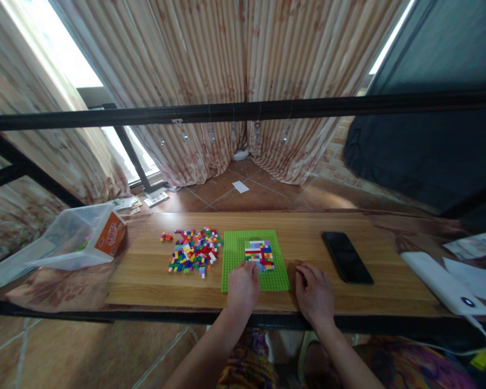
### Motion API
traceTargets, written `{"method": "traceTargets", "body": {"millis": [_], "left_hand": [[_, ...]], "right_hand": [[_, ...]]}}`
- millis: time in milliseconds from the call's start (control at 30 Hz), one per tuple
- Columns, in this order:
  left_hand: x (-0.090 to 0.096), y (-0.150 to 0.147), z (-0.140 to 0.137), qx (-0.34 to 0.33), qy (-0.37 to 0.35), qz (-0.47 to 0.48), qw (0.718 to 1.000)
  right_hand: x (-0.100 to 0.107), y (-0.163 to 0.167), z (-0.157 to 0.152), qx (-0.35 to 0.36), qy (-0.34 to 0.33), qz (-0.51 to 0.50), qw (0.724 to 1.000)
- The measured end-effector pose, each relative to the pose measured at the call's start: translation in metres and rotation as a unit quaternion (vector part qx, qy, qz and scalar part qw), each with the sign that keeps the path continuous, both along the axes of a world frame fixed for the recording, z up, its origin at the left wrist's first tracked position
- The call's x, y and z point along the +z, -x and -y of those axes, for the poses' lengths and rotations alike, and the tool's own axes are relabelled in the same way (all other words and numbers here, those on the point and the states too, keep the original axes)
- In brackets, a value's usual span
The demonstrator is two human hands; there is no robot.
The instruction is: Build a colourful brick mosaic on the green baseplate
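My left hand point(243, 287) is over the lower part of a green studded baseplate point(235, 243). Its fingers are pinched together at the lower left edge of a block of colourful toy bricks point(263, 254) fixed on the plate. Whatever sits between those fingertips is hidden. Just right of the plate, my right hand point(315, 292) rests on the wooden board point(162, 297), its fingers curled in and no brick showing in them. A heap of loose small bricks point(194, 249) in many colours lies left of the plate.
A black phone point(347, 257) lies right of my right hand. Farther right is a white device point(443, 282) with a cable. A clear plastic box point(81, 232) with an orange label lies on its side at the left. A black rail point(243, 111) crosses beyond the board.
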State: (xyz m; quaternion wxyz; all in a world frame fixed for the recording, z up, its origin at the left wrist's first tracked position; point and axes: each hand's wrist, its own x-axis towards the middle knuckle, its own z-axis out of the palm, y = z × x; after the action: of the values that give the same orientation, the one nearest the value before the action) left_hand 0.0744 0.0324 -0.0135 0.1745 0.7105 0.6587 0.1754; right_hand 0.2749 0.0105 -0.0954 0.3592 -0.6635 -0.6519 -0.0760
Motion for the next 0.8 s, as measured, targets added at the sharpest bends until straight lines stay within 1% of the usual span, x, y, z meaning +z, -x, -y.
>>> {"method": "traceTargets", "body": {"millis": [167,400,567,667,733,800], "left_hand": [[0.0,-0.005,-0.002,0.037,-0.014,0.007,0.999],[-0.001,-0.006,-0.004,0.058,-0.033,0.054,0.996],[-0.01,-0.002,-0.002,0.048,-0.061,0.094,0.993],[-0.018,0.001,0.0,0.044,-0.095,0.094,0.99],[-0.023,0.002,0.001,0.019,-0.128,0.077,0.989],[-0.029,0.004,0.002,-0.024,-0.158,0.06,0.985]], "right_hand": [[0.0,0.0,0.0,0.002,0.002,-0.001,1.0],[-0.001,-0.001,0.0,-0.002,0.007,0.003,1.0],[-0.003,-0.002,0.0,0.002,-0.001,0.007,1.0],[-0.003,-0.002,-0.001,0.001,-0.005,0.012,1.0],[-0.003,-0.002,-0.001,0.0,-0.006,0.013,1.0],[-0.003,-0.001,-0.001,0.0,-0.006,0.014,1.0]]}}
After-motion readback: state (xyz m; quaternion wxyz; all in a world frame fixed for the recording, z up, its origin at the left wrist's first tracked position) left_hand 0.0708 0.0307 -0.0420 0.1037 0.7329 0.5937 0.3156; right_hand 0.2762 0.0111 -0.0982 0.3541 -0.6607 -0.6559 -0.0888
